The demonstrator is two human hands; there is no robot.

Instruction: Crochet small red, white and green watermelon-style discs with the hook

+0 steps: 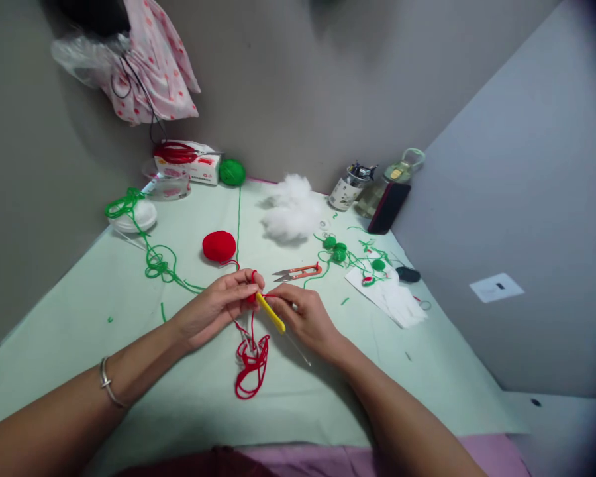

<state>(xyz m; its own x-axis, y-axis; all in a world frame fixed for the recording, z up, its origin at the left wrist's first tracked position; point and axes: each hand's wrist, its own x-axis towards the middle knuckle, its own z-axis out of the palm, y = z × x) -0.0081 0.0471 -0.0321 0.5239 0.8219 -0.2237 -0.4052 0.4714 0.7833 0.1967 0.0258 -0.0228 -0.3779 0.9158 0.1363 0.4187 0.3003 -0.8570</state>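
Note:
My left hand (223, 301) is closed, pinching a small red crochet piece (251, 298) between thumb and fingers. A strand of red yarn runs from that piece to my right hand (305, 315), whose fingertips are pinched on it. Between both hands slants a crochet hook with a yellow handle (272, 314); its thin metal shaft shows below my right hand. I cannot tell which fingers bear the hook. Loose red yarn (251, 371) hangs and lies in loops beneath. Beyond my left hand is a red yarn ball (219, 246).
Orange thread snips (298, 272) lie past my right hand. White stuffing (293, 212), a green yarn ball (232, 172) and a pen jar (348, 189) stand farther back. Tangled green yarn (161, 262) is at left; small green pieces (338, 252), paper (392, 301) and a phone (389, 208) at right.

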